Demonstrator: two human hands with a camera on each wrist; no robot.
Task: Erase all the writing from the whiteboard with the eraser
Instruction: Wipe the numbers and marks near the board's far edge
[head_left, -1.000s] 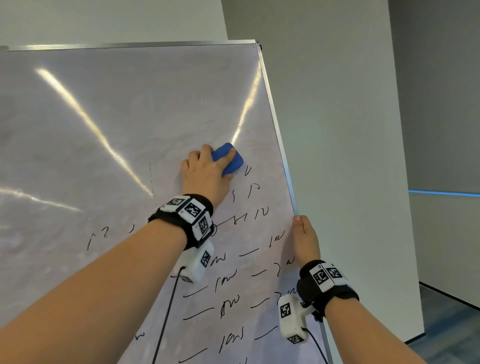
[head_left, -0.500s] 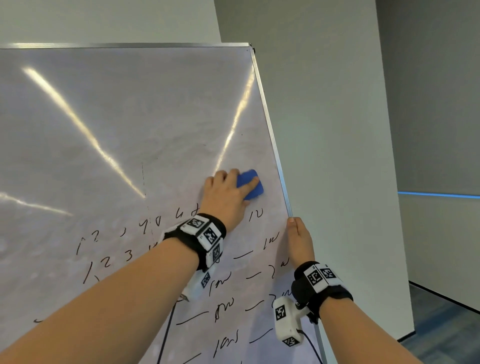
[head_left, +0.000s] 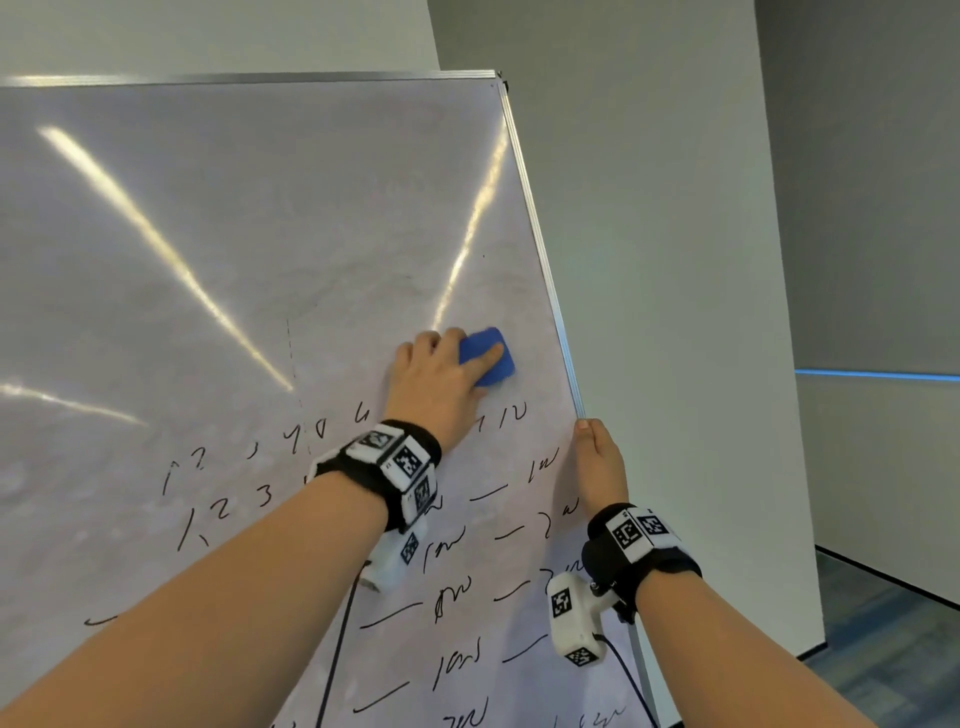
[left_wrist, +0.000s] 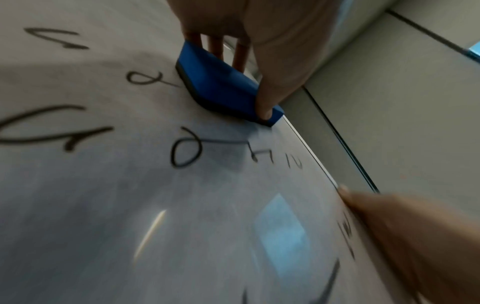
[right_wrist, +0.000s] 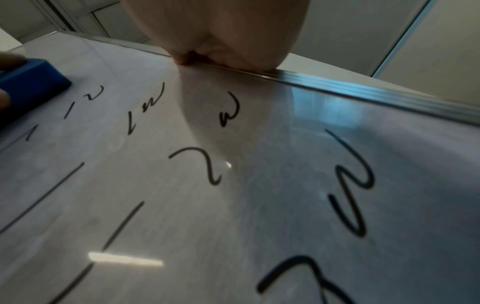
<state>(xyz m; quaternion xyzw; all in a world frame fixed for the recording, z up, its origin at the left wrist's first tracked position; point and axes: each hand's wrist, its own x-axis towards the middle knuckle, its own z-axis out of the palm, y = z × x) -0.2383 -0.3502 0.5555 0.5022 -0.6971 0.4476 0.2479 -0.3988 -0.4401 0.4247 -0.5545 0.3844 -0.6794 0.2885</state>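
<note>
A tilted whiteboard (head_left: 208, 234) with a metal frame fills the head view. Its upper part is wiped; black handwriting (head_left: 457, 545) covers the lower part. My left hand (head_left: 441, 379) grips a blue eraser (head_left: 488, 356) and presses it flat on the board near the right edge, just above the top line of writing. In the left wrist view the eraser (left_wrist: 221, 82) sits between thumb and fingers beside black marks (left_wrist: 187, 152). My right hand (head_left: 597, 462) clasps the board's right frame edge (right_wrist: 337, 88), thumb on the front; the eraser (right_wrist: 31, 82) shows at far left.
A pale wall (head_left: 649, 260) stands right behind the board's right edge. A darker wall with a blue light strip (head_left: 878, 373) lies further right, above grey floor (head_left: 893, 649). Cables hang from both wrist cameras across the lower board.
The eraser went down and right from the earliest frame, wiping marks beside it, then stayed near the right edge. The right hand kept hold of the frame.
</note>
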